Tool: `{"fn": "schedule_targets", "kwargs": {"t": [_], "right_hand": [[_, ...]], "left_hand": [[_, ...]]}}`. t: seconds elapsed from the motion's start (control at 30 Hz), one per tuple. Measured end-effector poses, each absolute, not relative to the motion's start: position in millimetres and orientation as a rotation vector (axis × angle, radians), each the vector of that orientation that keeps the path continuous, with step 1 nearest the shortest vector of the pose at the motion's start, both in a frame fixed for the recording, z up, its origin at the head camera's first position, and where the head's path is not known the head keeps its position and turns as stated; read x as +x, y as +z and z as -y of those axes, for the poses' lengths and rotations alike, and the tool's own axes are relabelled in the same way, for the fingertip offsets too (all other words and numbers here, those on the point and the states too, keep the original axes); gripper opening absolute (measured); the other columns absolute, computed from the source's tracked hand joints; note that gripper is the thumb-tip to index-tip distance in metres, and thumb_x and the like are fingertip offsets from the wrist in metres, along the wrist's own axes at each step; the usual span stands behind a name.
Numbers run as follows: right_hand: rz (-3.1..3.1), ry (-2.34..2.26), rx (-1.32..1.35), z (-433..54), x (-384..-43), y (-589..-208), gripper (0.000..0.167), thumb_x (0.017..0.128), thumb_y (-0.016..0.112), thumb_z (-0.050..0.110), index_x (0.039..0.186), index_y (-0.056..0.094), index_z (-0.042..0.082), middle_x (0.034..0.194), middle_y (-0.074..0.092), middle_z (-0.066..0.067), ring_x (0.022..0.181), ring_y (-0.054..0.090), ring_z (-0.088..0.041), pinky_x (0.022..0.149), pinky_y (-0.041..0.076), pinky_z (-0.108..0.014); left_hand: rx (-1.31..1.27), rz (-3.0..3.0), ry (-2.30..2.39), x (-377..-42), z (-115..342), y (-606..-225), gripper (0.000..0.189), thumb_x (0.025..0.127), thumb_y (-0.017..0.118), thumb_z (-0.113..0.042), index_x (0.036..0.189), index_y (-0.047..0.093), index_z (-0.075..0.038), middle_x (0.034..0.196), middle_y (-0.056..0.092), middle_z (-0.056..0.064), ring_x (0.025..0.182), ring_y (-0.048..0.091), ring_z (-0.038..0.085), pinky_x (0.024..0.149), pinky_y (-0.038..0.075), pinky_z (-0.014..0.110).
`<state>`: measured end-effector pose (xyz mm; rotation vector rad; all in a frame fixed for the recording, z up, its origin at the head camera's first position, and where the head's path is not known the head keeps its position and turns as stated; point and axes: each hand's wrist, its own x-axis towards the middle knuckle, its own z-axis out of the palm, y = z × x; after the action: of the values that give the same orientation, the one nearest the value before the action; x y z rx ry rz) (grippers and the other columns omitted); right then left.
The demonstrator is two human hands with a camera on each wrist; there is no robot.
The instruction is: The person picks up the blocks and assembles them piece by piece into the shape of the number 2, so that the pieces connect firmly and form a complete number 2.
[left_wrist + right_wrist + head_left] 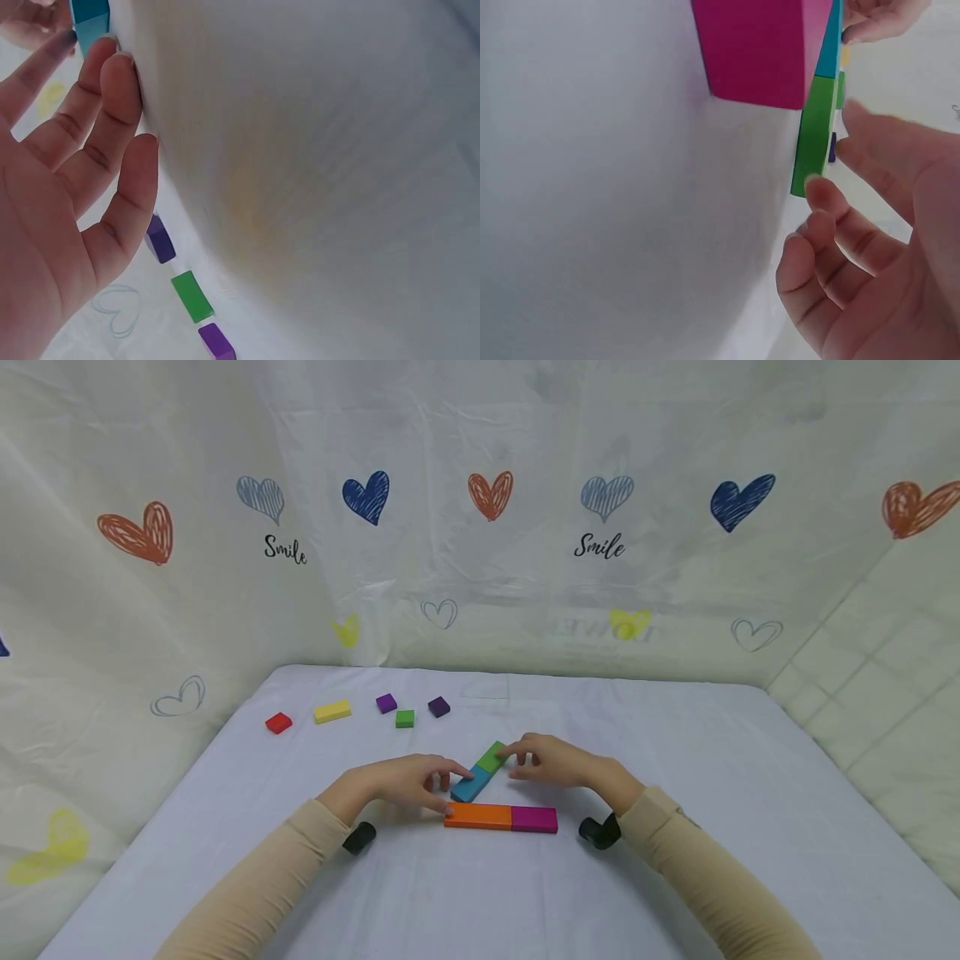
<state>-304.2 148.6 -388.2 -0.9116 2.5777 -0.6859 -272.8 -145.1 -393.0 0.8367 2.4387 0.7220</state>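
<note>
A blue block (471, 785) and a green block (491, 758) lie end to end in a slanted row on the white cloth. In front of them, an orange block (478, 816) meets a magenta block (534, 819) in a straight row. My left hand (408, 779) touches the blue block with its index fingertip, while its thumb reaches the orange block's left end. At the green block's far end rests the index finger of my right hand (555, 761); its other fingers hang loosely bent. In the right wrist view, the magenta block (761, 52) looms closest.
Toward the back left lie a red block (279, 722), a yellow block (332, 712), a purple block (386, 703), a small green block (405, 718) and a dark purple block (439, 707). A curtain (540, 427) printed with hearts hangs behind the table.
</note>
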Motion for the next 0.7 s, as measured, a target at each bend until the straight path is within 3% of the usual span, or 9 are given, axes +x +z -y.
{"fn": "schedule_targets", "kwargs": {"t": [0.43, 0.7], "right_hand": [[-2.473, -0.737, -0.867, -153, -290, -394, 0.055, 0.095, 0.075, 0.033, 0.146, 0.058, 0.022, 0.101, 0.060, 0.005, 0.090, 0.058, -0.017, 0.075, 0.052, -0.033], [-2.460, -0.729, -0.911, -154, -285, -395, 0.057, 0.095, 0.075, 0.029, 0.148, 0.057, 0.020, 0.106, 0.058, 0.004, 0.091, 0.056, -0.017, 0.077, 0.051, -0.034]], "left_hand": [[0.812, -2.536, 0.825, -286, 158, -388, 0.039, 0.099, 0.071, -0.027, 0.137, 0.065, -0.022, 0.104, 0.065, -0.008, 0.099, 0.060, 0.016, 0.085, 0.052, 0.035], [0.802, -2.741, 0.906, -307, 167, -382, 0.027, 0.101, 0.067, -0.019, 0.127, 0.071, -0.011, 0.102, 0.065, -0.002, 0.093, 0.058, 0.018, 0.078, 0.053, 0.030]]}}
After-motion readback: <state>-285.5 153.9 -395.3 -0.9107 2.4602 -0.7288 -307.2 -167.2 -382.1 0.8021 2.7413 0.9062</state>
